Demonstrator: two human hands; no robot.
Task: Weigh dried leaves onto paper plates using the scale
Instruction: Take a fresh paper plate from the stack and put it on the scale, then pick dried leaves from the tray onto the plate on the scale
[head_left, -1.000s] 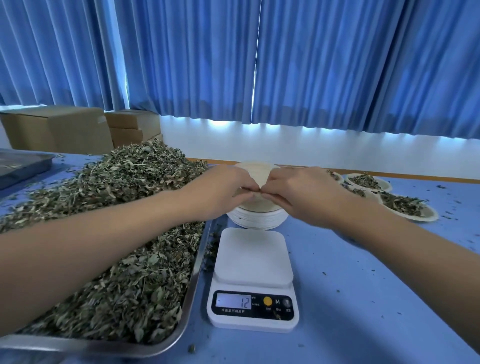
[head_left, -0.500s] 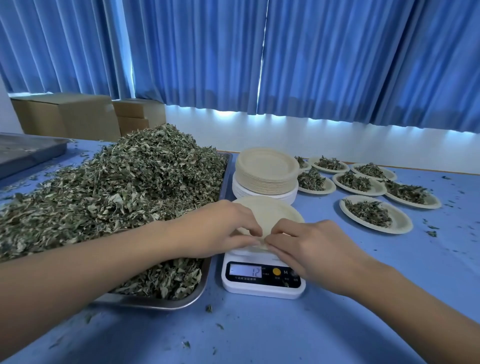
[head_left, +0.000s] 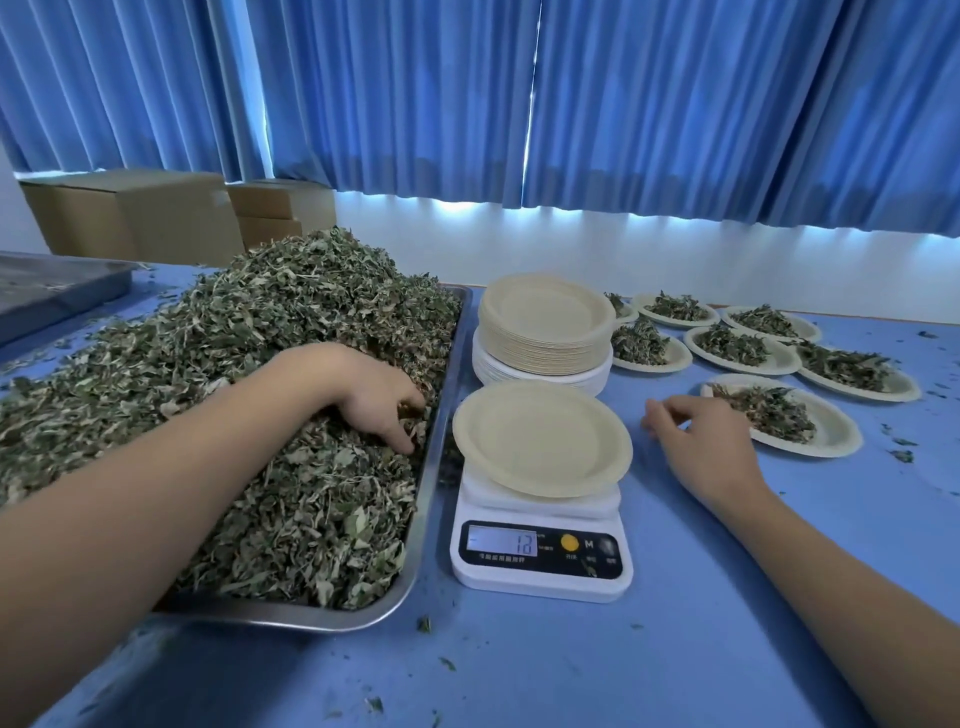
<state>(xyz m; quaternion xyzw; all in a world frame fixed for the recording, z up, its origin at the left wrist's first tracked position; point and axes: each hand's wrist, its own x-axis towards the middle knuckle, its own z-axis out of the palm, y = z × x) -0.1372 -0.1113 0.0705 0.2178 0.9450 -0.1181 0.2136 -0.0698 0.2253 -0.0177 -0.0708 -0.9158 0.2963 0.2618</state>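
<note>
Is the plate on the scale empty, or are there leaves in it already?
Empty: the paper plate on the scale shows only its bare cream surface, with nothing lying in it.

**Background items**
Cardboard boxes (head_left: 140, 218) sit well beyond the left fingers (head_left: 397, 434), against the white wall (head_left: 571, 244). Grey tray (head_left: 52, 296) far left of them. Blue curtains (head_left: 519, 104) hang above. Blue table (head_left: 571, 665) spreads around the right fingers (head_left: 655, 415).

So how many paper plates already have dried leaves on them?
7 filled plates, right of the plate stack: one by the right hand; three in the middle; three at the back, the leftmost partly hidden.
</note>
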